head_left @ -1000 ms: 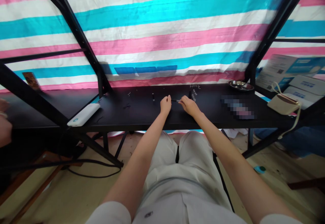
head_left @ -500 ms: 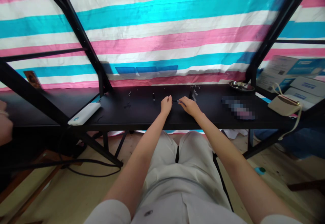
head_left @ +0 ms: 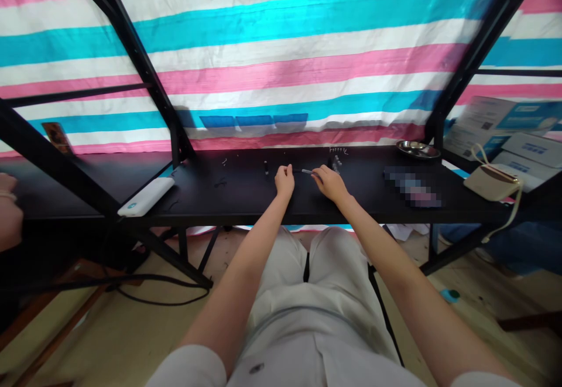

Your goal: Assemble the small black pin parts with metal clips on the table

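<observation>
Both my hands are over the black table [head_left: 246,197], close to its front edge and a short gap apart. My right hand [head_left: 330,182] is closed on a slim pen-like stick [head_left: 307,171], whose greyish end points left. My left hand [head_left: 285,181] is closed in a pinch facing that end; what its fingers hold is too small and dark to make out. Just beyond my right hand are several small clear pieces [head_left: 336,163] and a row of tiny white pieces [head_left: 338,150]. A small dark piece with pale marks [head_left: 266,167] sits beyond my left hand.
A white oblong device [head_left: 147,197] lies at the left. A round metal dish [head_left: 417,150], a pixelated object [head_left: 413,188] and a beige handbag [head_left: 492,182] are at the right. Black frame posts [head_left: 175,135] flank the table. Another person's hand [head_left: 9,211] shows far left.
My left hand has moved slightly left, widening the gap between my hands. More of the stick's greyish end now shows. My right hand has barely moved.
</observation>
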Tool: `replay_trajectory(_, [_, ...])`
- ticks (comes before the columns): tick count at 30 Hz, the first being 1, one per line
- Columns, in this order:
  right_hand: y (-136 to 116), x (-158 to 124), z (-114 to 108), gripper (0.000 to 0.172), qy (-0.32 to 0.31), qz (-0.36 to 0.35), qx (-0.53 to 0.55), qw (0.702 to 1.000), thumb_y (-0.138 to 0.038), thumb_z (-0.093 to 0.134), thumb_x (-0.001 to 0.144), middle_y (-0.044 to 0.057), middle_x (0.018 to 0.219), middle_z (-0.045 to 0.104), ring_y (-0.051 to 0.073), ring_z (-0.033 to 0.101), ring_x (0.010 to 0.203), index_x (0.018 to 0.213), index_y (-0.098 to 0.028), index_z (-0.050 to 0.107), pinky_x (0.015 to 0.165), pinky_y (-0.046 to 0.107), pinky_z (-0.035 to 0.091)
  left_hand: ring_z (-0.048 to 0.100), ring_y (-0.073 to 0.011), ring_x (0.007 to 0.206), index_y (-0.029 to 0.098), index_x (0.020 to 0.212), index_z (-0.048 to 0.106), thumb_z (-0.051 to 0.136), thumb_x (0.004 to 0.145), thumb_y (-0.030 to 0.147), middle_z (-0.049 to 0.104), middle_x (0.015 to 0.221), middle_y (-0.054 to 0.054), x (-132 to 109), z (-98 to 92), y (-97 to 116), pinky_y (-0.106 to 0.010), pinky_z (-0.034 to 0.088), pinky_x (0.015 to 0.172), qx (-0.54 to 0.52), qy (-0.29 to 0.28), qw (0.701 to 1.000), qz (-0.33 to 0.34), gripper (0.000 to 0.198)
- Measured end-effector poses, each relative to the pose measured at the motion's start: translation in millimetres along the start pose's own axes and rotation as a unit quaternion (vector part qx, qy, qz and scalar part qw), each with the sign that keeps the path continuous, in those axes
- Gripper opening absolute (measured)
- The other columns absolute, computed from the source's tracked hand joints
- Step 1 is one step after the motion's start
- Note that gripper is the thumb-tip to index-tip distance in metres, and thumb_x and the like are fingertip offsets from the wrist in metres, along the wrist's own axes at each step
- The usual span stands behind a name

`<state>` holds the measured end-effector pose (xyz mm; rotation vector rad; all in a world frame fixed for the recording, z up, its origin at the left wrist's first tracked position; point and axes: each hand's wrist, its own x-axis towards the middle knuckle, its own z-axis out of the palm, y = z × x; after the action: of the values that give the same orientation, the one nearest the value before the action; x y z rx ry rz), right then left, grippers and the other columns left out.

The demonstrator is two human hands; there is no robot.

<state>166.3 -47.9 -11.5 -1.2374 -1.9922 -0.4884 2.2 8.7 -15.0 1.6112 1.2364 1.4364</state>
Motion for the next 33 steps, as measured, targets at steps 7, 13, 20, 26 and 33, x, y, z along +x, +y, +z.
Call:
replay_trajectory(7, [1,0,5,0.022,-0.085,-0.014,0.050,0.995,-0.026,0.040,0.093,0.007,0.084,0.059,0.017,0.055,0.076,0.098,-0.018,0.060,0.067,0.027,0.041,0.053,-0.0105,0.058,0.018,0.072,0.054,0.053,0.083,0.028,0.055,0.061,0.003,-8,6.9,5,-0.022,0.041,0.060,-0.005,-0.125,0.988,0.088,0.015])
replay_trajectory(13, [2,-1,5,0.015,-0.138,0.018,0.034,0.990,-0.020,0.047,0.087,0.005,0.083,0.061,0.015,0.054,0.072,0.090,-0.018,0.061,0.063,0.024,0.037,0.052,-0.0082,0.051,0.016,0.071,0.055,0.052,0.081,0.024,0.057,0.059,0.002,-7,7.6,6,-0.021,0.042,0.055,-0.054,-0.207,0.975,0.059,0.013])
replay_trajectory(20, [3,-1,3,0.009,-0.125,0.075,0.070,0.987,-0.023,0.050,0.081,0.003,0.076,0.059,0.014,0.051,0.066,0.080,-0.019,0.058,0.061,0.023,0.035,0.050,-0.0071,0.046,0.016,0.072,0.053,0.050,0.080,0.018,0.057,0.056,0.003,-8,6.1,10,-0.020,0.040,0.051,-0.063,-0.172,0.983,0.029,0.009])
replay_trajectory(26, [22,-7,-1,0.012,-0.054,0.204,0.099,0.972,-0.027,0.054,0.073,0.001,0.062,0.056,0.013,0.049,0.059,0.064,-0.020,0.052,0.060,0.024,0.035,0.049,-0.0073,0.045,0.017,0.070,0.053,0.049,0.079,0.019,0.056,0.055,0.003,-10,4.9,10,-0.020,0.039,0.049,-0.033,-0.150,0.988,0.012,0.010])
replay_trajectory(33, [39,-15,-4,0.009,-0.075,0.352,0.035,0.932,-0.027,0.058,0.068,0.002,0.065,0.061,0.015,0.054,0.063,0.066,-0.019,0.058,0.061,0.025,0.037,0.050,-0.0077,0.046,0.017,0.069,0.054,0.050,0.078,0.020,0.057,0.055,0.003,-9,5.1,8,-0.020,0.040,0.052,-0.012,-0.148,0.989,0.017,0.010])
